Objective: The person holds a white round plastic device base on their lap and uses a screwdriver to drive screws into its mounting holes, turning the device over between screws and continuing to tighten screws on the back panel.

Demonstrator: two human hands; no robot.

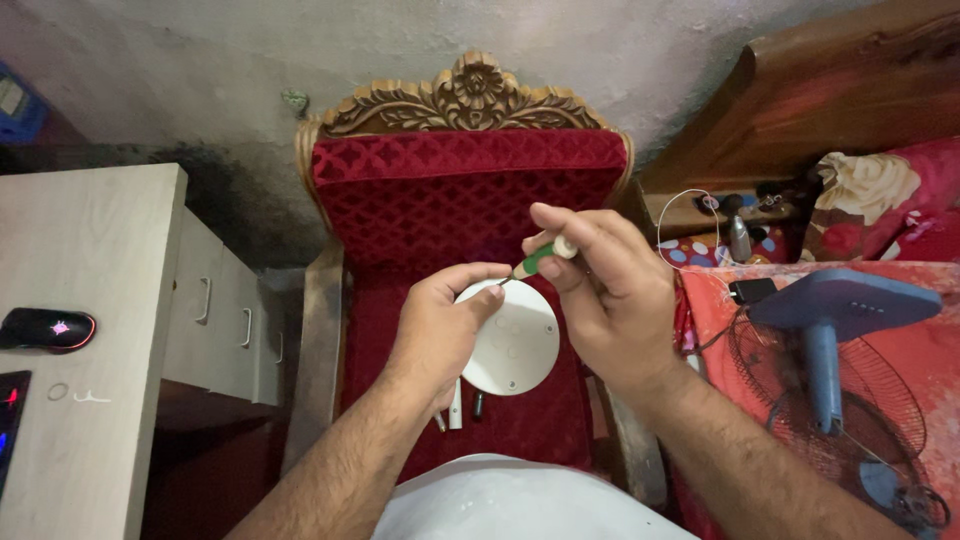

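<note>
— While you watched, what lay around the hands?

— Under the left hand (pixel 438 325), a few small tools (pixel 458 408) lay on the red seat (pixel 520 425), partly hidden by the wrist. To the right, a blue fan (pixel 835 345) lay tipped over on a red patterned cloth (pixel 720 285), with a black plug (pixel 752 290) and a white cable (pixel 685 215) near it.

— And the room?

— A carved wooden chair (pixel 465 95) with red patterned upholstery stood against a rough grey wall (pixel 300 40). A pale desk (pixel 90 250) with drawers stood to the left, a black mouse (pixel 47 329) on top.

— Where was the white disc?

— The round white disc (pixel 512 345) was held above the seat, its left edge gripped by the left hand, thumb curled over the rim. The right hand (pixel 610 300) was just above and to the right of it, fingers pressed together around a green-handled screwdriver (pixel 540 260), whose tip met the disc near the upper rim, beside the left thumb.
</note>
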